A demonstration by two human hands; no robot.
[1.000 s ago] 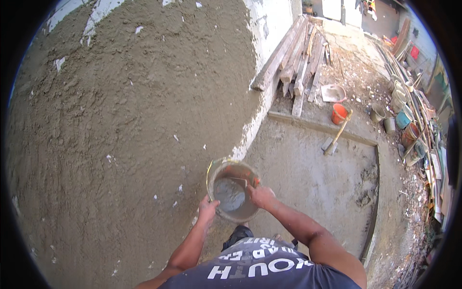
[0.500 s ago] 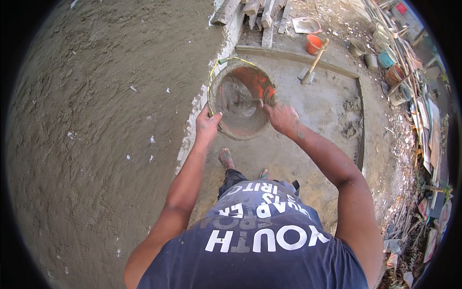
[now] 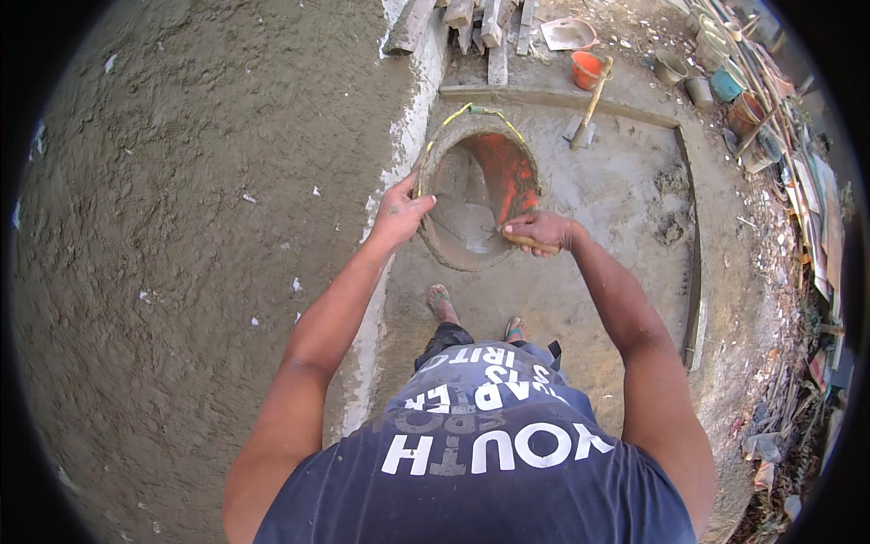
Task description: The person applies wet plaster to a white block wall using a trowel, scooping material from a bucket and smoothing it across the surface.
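An orange bucket [image 3: 513,169], caked with grey mortar inside and on its rim, is held up in front of me with its mouth toward me. My left hand [image 3: 399,214] grips its left rim, thumb over the edge. A yellow cord handle with a green sleeve lies along the far rim. In my right hand [image 3: 541,233] is the wooden handle of a trowel [image 3: 478,227], whose grey blade reaches inside the bucket against its wall. Wet mortar coats the bucket's interior.
Rough grey mortar wall [image 3: 217,254] fills the left side. A hoe [image 3: 589,109] stands in a wood-edged mortar bed [image 3: 625,181]. Beyond are an orange bucket [image 3: 587,70], a pan [image 3: 569,34], timber pieces [image 3: 489,23], and several dirty buckets at right.
The bucket has shifted right and tilted, showing more of its orange inner wall. My right hand has turned, and the trowel's handle and blade show more plainly.
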